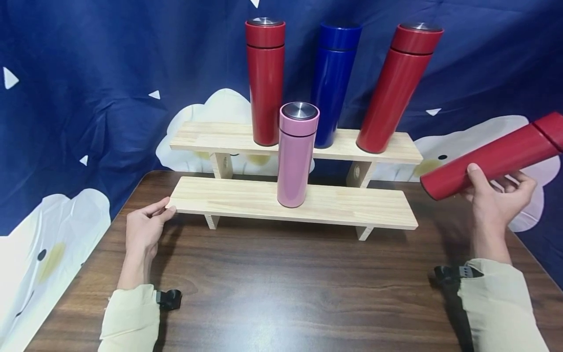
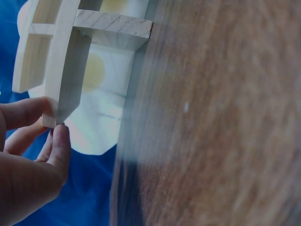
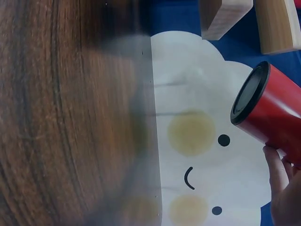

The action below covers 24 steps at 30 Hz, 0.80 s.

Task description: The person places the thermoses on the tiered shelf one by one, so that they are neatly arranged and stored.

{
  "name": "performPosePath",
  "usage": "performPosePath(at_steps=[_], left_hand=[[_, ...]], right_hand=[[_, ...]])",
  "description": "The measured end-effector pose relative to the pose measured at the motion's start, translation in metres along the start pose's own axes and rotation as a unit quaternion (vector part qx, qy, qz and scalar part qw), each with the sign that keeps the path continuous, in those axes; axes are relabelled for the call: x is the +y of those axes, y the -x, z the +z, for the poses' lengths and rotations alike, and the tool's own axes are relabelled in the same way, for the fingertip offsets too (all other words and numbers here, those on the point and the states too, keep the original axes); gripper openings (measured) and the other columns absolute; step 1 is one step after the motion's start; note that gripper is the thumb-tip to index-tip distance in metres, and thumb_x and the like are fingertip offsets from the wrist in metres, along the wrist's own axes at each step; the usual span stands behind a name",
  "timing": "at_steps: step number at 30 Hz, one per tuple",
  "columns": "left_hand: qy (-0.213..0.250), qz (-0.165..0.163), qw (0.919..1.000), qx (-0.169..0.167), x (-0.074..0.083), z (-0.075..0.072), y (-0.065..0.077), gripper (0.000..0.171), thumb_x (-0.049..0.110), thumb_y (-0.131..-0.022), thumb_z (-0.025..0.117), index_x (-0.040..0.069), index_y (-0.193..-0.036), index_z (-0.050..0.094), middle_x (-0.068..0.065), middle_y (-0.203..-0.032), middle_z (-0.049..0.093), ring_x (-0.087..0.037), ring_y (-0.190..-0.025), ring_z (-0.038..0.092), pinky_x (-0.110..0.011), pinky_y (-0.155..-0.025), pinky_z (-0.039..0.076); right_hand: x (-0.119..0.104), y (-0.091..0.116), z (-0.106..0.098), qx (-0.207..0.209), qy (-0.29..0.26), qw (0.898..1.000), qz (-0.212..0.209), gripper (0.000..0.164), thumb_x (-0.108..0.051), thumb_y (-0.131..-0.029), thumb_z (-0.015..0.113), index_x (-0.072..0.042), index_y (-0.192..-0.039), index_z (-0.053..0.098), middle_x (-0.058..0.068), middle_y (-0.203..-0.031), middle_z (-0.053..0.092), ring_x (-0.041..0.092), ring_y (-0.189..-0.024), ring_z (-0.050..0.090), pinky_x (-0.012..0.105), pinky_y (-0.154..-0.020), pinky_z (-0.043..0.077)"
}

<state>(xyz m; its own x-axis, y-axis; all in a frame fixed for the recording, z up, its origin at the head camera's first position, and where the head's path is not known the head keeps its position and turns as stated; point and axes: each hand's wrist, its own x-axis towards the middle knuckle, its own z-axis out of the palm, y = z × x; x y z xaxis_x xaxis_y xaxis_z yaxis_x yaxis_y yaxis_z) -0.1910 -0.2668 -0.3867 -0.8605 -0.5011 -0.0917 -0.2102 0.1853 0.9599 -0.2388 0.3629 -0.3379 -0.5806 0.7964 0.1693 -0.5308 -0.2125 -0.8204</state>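
Observation:
A two-step wooden shelf (image 1: 237, 198) stands on a brown table. My left hand (image 1: 145, 227) pinches the left end of its lower step between thumb and fingers, as the left wrist view also shows. In my right hand (image 1: 499, 203) a red thermos flask (image 1: 492, 154) is held tilted in the air, right of the shelf, with its black-rimmed base (image 3: 251, 92) toward the shelf. A pink thermos flask (image 1: 296, 161) stands on the lower step. On the upper step are a red flask (image 1: 266, 88), a blue flask (image 1: 336, 73) and another red flask (image 1: 398, 88).
The brown wooden table (image 1: 264, 278) reaches toward me in front of the shelf. Behind it hangs a dark blue cloth (image 1: 110, 122) with white cloud faces and small triangles. Each wrist wears a dark strap (image 1: 169, 299).

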Motion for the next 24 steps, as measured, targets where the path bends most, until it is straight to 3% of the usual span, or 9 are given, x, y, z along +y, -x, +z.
performPosePath(at_steps=[24], left_hand=[[0.0,0.001,1.0,0.001,0.001,0.0,0.0,0.043,0.011,-0.093,0.073,0.006,-0.135,0.063,-0.009,-0.143,0.057,-0.017,-0.129,0.054,-0.029,-0.105,0.044]], right_hand=[[-0.005,0.017,0.004,-0.022,0.014,1.0,0.017,0.07,0.007,-0.07,0.087,-0.011,-0.126,0.049,0.012,-0.117,0.057,0.021,-0.084,0.063,0.027,-0.051,0.056]])
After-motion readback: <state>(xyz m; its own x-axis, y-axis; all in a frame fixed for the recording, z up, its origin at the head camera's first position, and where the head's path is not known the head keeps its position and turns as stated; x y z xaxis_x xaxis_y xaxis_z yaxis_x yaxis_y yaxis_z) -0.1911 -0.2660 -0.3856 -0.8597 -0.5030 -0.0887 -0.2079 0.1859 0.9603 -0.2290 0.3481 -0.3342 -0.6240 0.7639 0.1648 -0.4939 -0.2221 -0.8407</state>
